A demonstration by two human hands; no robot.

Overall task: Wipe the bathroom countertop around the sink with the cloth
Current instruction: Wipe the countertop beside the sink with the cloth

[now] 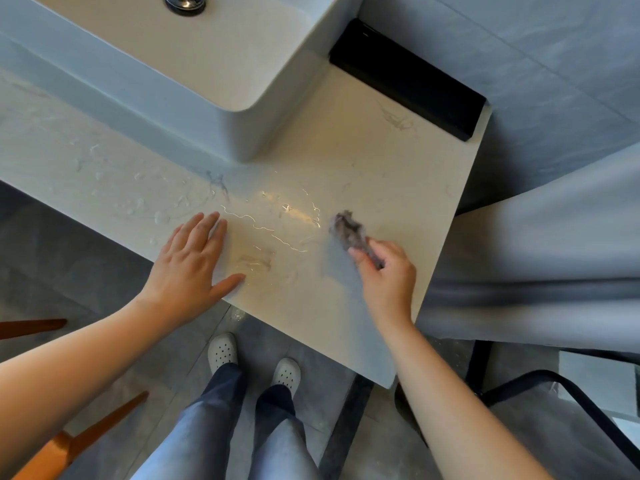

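- The cloth (349, 232), grey and bunched up, lies on the countertop (363, 161) near its front right part, in front of the sink's right corner and well apart from it; its outline is blurred.
- The right hand (389, 275) pinches the cloth's near end, thumb and fingers curled round it, while the far end of the cloth touches the surface.
- The left hand (192, 265) rests flat on the countertop's front edge, fingers straight and slightly spread, well to the left of the cloth and holding nothing.
- Between the two hands the pale veined countertop shows thin shiny streaks of water; more droplets sit further left.
- The white square sink (194, 81) stands on the countertop behind, with a dark drain (184, 3) at its top edge.
- A black box (408, 79) lies by the wall, right of the sink.
- Below, white shoes (254, 363) and blue trousers stand on the grey floor.
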